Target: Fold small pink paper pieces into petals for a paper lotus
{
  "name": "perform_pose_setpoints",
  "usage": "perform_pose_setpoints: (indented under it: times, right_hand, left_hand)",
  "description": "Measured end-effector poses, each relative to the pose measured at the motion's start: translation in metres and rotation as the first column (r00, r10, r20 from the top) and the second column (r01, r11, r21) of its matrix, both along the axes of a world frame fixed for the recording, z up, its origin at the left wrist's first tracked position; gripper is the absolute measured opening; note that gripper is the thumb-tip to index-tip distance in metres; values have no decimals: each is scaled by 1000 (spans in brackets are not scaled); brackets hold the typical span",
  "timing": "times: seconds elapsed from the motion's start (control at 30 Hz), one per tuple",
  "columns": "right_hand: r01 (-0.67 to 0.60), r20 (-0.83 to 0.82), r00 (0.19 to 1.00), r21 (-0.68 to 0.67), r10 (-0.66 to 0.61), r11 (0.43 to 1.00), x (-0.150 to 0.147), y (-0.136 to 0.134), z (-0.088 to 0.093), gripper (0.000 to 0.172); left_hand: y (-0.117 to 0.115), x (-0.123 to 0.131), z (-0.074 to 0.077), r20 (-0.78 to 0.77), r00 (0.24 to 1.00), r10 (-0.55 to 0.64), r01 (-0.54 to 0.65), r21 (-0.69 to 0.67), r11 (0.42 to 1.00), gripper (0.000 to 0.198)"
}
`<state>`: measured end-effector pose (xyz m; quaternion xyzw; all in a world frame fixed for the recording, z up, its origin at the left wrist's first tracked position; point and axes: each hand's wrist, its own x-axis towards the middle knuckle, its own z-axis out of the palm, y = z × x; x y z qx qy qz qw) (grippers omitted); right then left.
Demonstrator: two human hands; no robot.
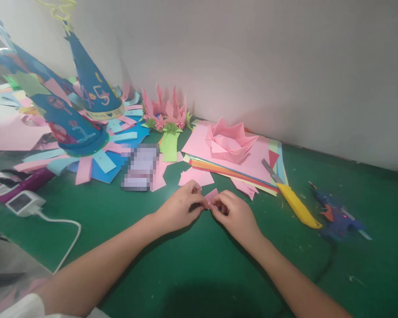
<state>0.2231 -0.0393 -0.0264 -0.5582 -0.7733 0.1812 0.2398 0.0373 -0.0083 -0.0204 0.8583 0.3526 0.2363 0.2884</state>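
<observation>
A: State the condition of the left hand (182,207).
B: Nearly closed. Thumb and forefinger pinch the left side of a small pink paper piece (211,195); the other fingers curl inward.
A: And the right hand (238,216)?
B: Likewise nearly closed, fingers bent, thumb and fingertips gripping the paper's right side. The fold between the fingertips is too small to make out.
A: Location of the piece?
B: Mid-scene, between both hands, above the green surface (199,260). Pink scraps (196,177) lie just on the far side; a yellow-handled cutter (298,206) lies to the right.
</observation>
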Motion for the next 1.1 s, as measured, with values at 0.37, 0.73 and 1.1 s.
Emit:
perform_pose_setpoints:
  times: [0.37, 0.73, 1.1]
  right_hand:
    - [10, -26, 1000, 5, -10, 1000, 1, 0, -4, 11]
    - [14, -36, 999, -23, -15, 1000, 0, -1, -2, 10]
    - [2, -49, 999, -59, -4, 998, 2, 0, -4, 11]
  left_hand:
    - [-8, -3, 11, -373, 924, -84, 163, 184, 969, 26]
    - [-46, 17, 9, -657, 754, 32, 154, 224, 962, 40]
    - [-48, 19, 10, -760, 649, 45, 138, 175, 975, 40]
